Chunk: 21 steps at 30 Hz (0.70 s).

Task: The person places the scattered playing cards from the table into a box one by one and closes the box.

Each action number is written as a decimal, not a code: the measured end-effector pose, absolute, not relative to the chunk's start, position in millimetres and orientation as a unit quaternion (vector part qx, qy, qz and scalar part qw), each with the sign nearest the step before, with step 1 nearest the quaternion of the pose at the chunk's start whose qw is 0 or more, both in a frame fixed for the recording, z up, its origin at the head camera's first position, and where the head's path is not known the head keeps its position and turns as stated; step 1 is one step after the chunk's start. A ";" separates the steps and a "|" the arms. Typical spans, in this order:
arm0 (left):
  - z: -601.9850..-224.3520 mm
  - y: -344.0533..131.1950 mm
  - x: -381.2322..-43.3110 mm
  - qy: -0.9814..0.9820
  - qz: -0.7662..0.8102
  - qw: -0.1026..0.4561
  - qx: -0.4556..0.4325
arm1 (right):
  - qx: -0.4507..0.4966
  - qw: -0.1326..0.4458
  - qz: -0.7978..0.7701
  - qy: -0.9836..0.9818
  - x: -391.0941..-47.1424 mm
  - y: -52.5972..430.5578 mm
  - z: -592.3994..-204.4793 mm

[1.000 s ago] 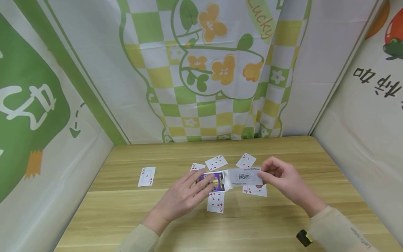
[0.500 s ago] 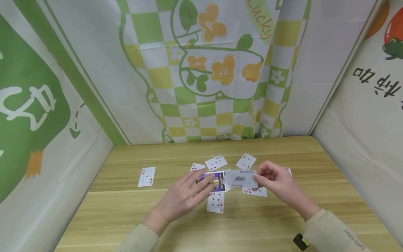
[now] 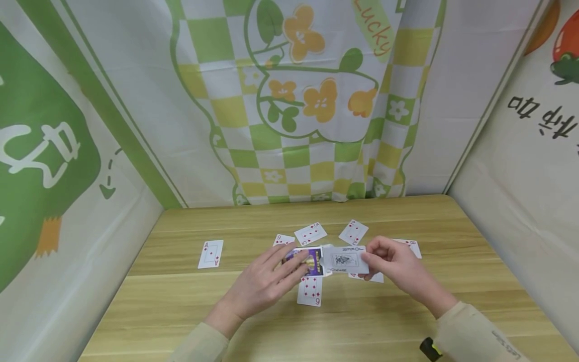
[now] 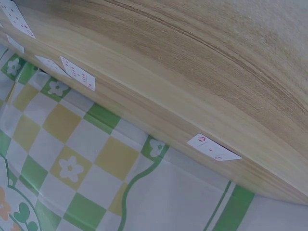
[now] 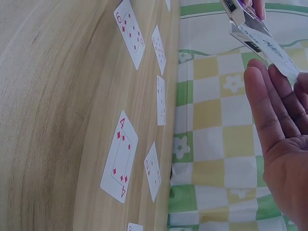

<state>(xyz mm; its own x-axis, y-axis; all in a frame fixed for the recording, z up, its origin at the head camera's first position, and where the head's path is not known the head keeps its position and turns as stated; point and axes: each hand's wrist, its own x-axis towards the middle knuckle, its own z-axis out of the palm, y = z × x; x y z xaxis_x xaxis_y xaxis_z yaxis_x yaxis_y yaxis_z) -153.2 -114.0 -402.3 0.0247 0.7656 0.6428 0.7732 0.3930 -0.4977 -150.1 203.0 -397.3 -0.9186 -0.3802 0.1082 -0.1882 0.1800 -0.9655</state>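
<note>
You look partway: left hand (image 3: 267, 279) gripping the card box (image 3: 317, 259), right hand (image 3: 400, 264) pinching a joker (image 3: 345, 260) mostly outside it — diamond cards (image 3: 310, 234) lie unboxed on the worktop (image 3: 149, 301).

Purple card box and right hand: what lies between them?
A joker card, seen in the head view: one end reaches the purple card box, the right hand pinches the other.

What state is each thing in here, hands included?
Card box: open at one end, held above the table.
Joker: face showing, one end at the box's opening.
Left hand: gripping the card box.
Right hand: pinching the joker.
Ace: flat, face up, apart from the others.
Other loose cards: flat, face up.
Checked curtain: hanging.
</note>
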 end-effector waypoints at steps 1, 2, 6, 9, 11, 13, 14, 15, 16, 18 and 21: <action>-402.3 -114.0 -153.1 -0.698 -0.004 0.456 -0.551 | -0.185 0.079 -0.610 0.767 -150.4 203.0 -397.5; -402.4 -114.0 -153.1 -0.699 -0.003 0.455 -0.551 | -0.183 0.081 -0.608 0.768 -150.4 202.8 -397.5; -401.9 -113.6 -153.0 -0.699 -0.004 0.454 -0.553 | -0.178 0.092 -0.605 0.770 -150.7 201.7 -398.5; -401.6 -113.4 -152.7 -0.698 -0.004 0.453 -0.554 | -0.176 0.098 -0.605 0.770 -149.9 200.9 -399.1; -401.4 -113.4 -152.4 -0.698 -0.004 0.453 -0.555 | -0.173 0.100 -0.603 0.772 -149.4 200.5 -399.3; -401.5 -113.4 -152.2 -0.699 -0.004 0.451 -0.555 | -0.173 0.097 -0.599 0.776 -149.1 200.2 -399.6; -401.5 -113.4 -152.1 -0.699 -0.004 0.451 -0.555 | -0.171 0.097 -0.597 0.778 -148.9 200.0 -399.8; -401.5 -113.3 -152.1 -0.699 -0.005 0.450 -0.556 | -0.174 0.096 -0.594 0.780 -148.9 199.9 -400.1; -401.6 -113.2 -152.0 -0.699 -0.006 0.449 -0.556 | -0.173 0.096 -0.591 0.782 -148.9 199.6 -400.4; -401.7 -112.9 -152.1 -0.699 -0.007 0.450 -0.556 | -0.173 0.093 -0.587 0.786 -148.9 198.7 -401.3; -401.7 -112.3 -152.0 -0.697 -0.007 0.452 -0.556 | -0.178 0.087 -0.582 0.789 -148.7 196.5 -402.6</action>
